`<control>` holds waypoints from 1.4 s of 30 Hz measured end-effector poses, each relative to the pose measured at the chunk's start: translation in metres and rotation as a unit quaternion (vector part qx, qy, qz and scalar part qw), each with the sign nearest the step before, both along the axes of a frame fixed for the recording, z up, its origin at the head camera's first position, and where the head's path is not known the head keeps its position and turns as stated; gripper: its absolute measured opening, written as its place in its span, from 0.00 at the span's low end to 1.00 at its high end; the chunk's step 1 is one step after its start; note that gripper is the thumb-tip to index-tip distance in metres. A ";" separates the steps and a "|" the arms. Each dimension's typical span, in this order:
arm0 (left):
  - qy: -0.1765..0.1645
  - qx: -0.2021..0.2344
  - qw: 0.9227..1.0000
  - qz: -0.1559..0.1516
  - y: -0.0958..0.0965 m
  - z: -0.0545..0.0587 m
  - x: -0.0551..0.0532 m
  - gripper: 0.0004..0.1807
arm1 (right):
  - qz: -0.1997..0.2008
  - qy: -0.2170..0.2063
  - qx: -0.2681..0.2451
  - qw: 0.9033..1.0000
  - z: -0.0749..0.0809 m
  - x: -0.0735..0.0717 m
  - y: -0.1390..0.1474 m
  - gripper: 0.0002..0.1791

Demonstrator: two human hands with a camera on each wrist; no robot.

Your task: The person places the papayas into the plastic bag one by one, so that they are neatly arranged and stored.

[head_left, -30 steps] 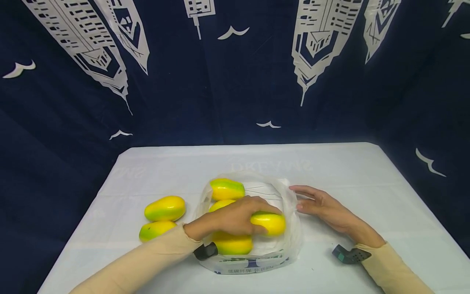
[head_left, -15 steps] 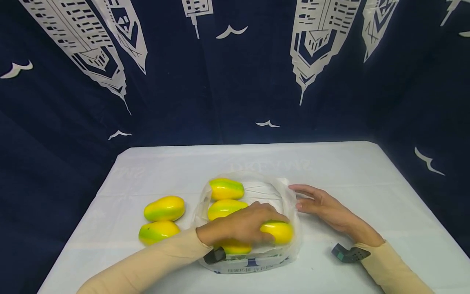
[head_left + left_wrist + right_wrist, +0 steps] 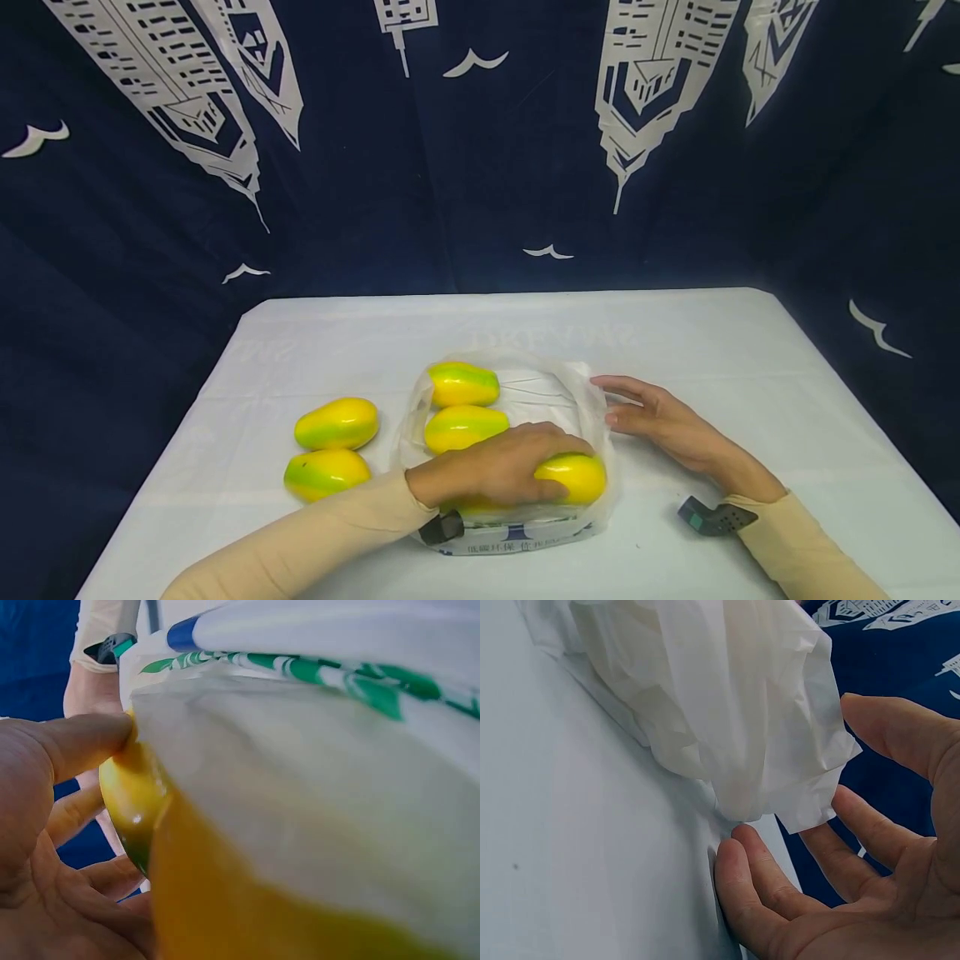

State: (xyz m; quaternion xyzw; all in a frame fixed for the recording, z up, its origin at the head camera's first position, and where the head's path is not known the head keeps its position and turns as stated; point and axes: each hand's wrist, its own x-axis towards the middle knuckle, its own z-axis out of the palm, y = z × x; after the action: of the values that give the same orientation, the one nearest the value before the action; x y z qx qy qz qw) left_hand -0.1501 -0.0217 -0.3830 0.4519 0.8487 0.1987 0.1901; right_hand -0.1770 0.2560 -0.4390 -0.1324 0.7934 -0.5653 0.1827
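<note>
My left hand [image 3: 510, 467] reaches into a white plastic bag [image 3: 510, 542] and grips a yellow-green papaya [image 3: 577, 479] at its right side. The left wrist view shows the thumb on this papaya [image 3: 127, 784] and the fingers around its far side. Two more papayas [image 3: 463, 385] lie along the bag's left side. Another is mostly hidden under the left hand. My right hand [image 3: 675, 429] stays by the bag's right rim, fingers loosely bent and spread. In the right wrist view its fingertips are beside or lightly touching the bag's crumpled edge [image 3: 810, 772].
Two papayas [image 3: 337, 425] lie on the white tablecloth [image 3: 675, 333] left of the bag, one nearer than the other. Behind the table hangs a dark blue curtain [image 3: 480, 167] with white building and bird prints.
My left hand has moved right and slightly nearer with the papaya, towards the bag's right wall. More of the papayas on the left now shows. The right hand has stayed in place.
</note>
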 end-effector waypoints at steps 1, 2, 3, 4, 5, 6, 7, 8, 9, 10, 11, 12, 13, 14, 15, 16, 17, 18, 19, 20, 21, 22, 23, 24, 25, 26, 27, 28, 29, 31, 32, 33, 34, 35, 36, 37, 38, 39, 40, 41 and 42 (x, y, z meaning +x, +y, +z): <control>-0.002 0.002 1.000 0.002 0.000 -0.001 0.000 0.29 | 0.000 0.001 0.001 1.000 0.000 0.000 0.000 0.30; -0.003 0.005 1.000 0.003 -0.001 -0.002 0.001 0.29 | 0.001 0.002 0.001 1.000 0.000 0.000 0.000 0.30; -0.004 0.007 1.000 0.005 -0.001 -0.002 0.001 0.29 | 0.001 0.003 0.001 1.000 0.000 0.000 0.000 0.30; -0.006 0.009 1.000 0.008 -0.002 -0.003 0.001 0.29 | 0.002 0.003 0.000 1.000 0.000 0.000 0.000 0.30; -0.009 0.009 1.000 0.012 -0.002 -0.003 0.002 0.29 | 0.002 0.003 -0.001 1.000 0.000 0.000 0.000 0.30; -0.011 0.010 1.000 0.015 -0.003 -0.004 0.002 0.29 | 0.002 0.005 0.001 1.000 0.000 0.000 0.001 0.30; -0.011 0.010 1.000 0.017 -0.003 -0.004 0.002 0.29 | 0.001 0.004 0.001 1.000 0.000 0.000 0.000 0.30; -0.011 0.009 1.000 0.018 -0.004 -0.004 0.003 0.29 | 0.001 0.005 0.001 1.000 0.000 0.000 0.000 0.30; -0.011 0.009 1.000 0.019 -0.004 -0.004 0.003 0.29 | 0.001 0.005 0.002 1.000 0.000 0.000 0.000 0.30; -0.011 0.009 1.000 0.020 -0.004 -0.005 0.003 0.30 | 0.001 0.006 0.002 1.000 0.000 0.000 0.000 0.30; -0.010 0.009 1.000 0.019 -0.005 -0.005 0.003 0.29 | 0.001 0.004 0.001 1.000 -0.001 0.000 0.000 0.30; -0.009 0.008 1.000 0.020 -0.006 -0.005 0.003 0.30 | 0.001 0.004 -0.001 1.000 -0.001 0.000 0.001 0.30; -0.009 0.008 1.000 0.020 -0.006 -0.005 0.003 0.30 | 0.002 0.004 -0.002 1.000 -0.001 0.000 0.001 0.31; -0.010 0.008 1.000 0.020 -0.006 -0.005 0.003 0.30 | 0.003 0.003 -0.005 1.000 -0.001 0.000 0.001 0.31; -0.011 0.009 1.000 0.019 -0.007 -0.005 0.002 0.30 | 0.003 0.003 -0.008 1.000 -0.002 0.000 0.001 0.31; -0.012 0.008 1.000 0.020 -0.008 -0.004 0.002 0.30 | 0.004 0.002 -0.010 1.000 -0.002 0.000 0.001 0.31; -0.013 0.008 1.000 0.019 -0.008 -0.004 0.002 0.30 | 0.004 0.001 -0.013 1.000 -0.002 0.000 0.002 0.31; -0.014 0.008 1.000 0.019 -0.009 -0.004 0.002 0.30 | 0.005 0.001 -0.013 1.000 -0.002 0.000 0.002 0.31; -0.014 0.008 1.000 0.019 -0.009 -0.003 0.002 0.30 | 0.005 0.000 -0.014 1.000 -0.002 0.000 0.002 0.31; -0.013 0.007 1.000 0.019 -0.009 -0.003 0.001 0.30 | 0.005 -0.001 -0.015 1.000 -0.002 0.000 0.002 0.31; -0.013 0.006 1.000 0.019 -0.010 -0.003 0.001 0.30 | 0.005 -0.001 -0.015 1.000 -0.002 0.000 0.002 0.31; -0.013 0.005 1.000 0.020 -0.010 -0.003 0.001 0.29 | 0.004 -0.002 -0.015 1.000 -0.002 0.000 0.001 0.31; -0.013 0.005 1.000 0.021 -0.010 -0.003 0.001 0.29 | 0.004 -0.002 -0.015 1.000 -0.002 0.000 0.001 0.31; -0.013 0.004 1.000 0.022 -0.010 -0.003 0.001 0.29 | 0.003 -0.003 -0.014 1.000 -0.001 0.000 0.001 0.31; -0.013 0.003 1.000 0.023 -0.010 -0.003 0.001 0.29 | 0.002 -0.002 -0.012 1.000 -0.001 0.000 0.001 0.32; -0.013 0.004 1.000 0.024 -0.009 -0.003 0.001 0.29 | 0.000 -0.003 -0.011 1.000 -0.001 0.001 0.001 0.32; -0.014 0.004 1.000 0.024 -0.009 -0.004 0.001 0.29 | -0.001 -0.003 -0.010 1.000 0.000 0.001 0.000 0.32; -0.014 0.005 1.000 0.024 -0.009 -0.004 0.001 0.29 | -0.002 -0.004 -0.009 1.000 0.000 0.001 0.000 0.32; -0.014 0.006 1.000 0.024 -0.009 -0.004 0.001 0.29 | -0.003 -0.004 -0.008 1.000 0.000 0.001 0.000 0.32; -0.014 0.007 1.000 0.025 -0.009 -0.004 0.001 0.29 | -0.004 -0.004 -0.006 1.000 0.000 0.002 0.000 0.32; -0.014 0.008 1.000 0.025 -0.009 -0.004 0.001 0.29 | -0.004 -0.005 -0.005 1.000 0.000 0.001 0.000 0.32; -0.014 0.009 1.000 0.025 -0.009 -0.004 0.001 0.29 | -0.003 -0.007 -0.006 1.000 0.000 0.001 0.000 0.32; -0.014 0.010 1.000 0.026 -0.010 -0.003 0.001 0.29 | -0.003 -0.007 -0.006 1.000 0.000 0.001 0.000 0.32; -0.014 0.012 0.999 0.027 -0.010 -0.003 0.001 0.28 | -0.002 -0.008 -0.007 1.000 0.000 0.001 0.000 0.32; -0.015 0.015 0.999 0.028 -0.010 -0.003 0.002 0.28 | -0.001 -0.009 -0.008 1.000 0.000 0.001 0.000 0.32; -0.014 0.017 0.999 0.029 -0.011 -0.002 0.002 0.28 | -0.001 -0.010 -0.010 1.000 0.000 0.001 0.000 0.32; -0.012 0.019 0.999 0.030 -0.012 -0.001 0.002 0.28 | 0.000 -0.010 -0.011 1.000 0.000 0.001 0.000 0.32; -0.012 0.021 0.999 0.032 -0.013 -0.001 0.001 0.28 | 0.000 -0.010 -0.013 1.000 0.000 0.001 0.000 0.32; -0.013 0.023 0.999 0.036 -0.014 0.000 0.001 0.28 | 0.000 -0.010 -0.013 1.000 0.000 0.001 0.000 0.32; -0.015 0.026 0.999 0.039 -0.015 0.001 0.001 0.28 | -0.001 -0.010 -0.014 1.000 0.000 0.001 0.000 0.32; -0.017 0.029 0.999 0.042 -0.017 0.002 0.000 0.28 | -0.001 -0.010 -0.015 1.000 0.000 0.002 0.000 0.32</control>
State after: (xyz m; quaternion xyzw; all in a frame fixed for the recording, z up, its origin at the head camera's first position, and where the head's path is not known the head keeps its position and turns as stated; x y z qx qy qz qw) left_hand -0.1499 -0.0386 -0.3815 0.4179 0.8572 0.2391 0.1829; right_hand -0.1755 0.2561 -0.4389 -0.1283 0.7833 -0.5784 0.1884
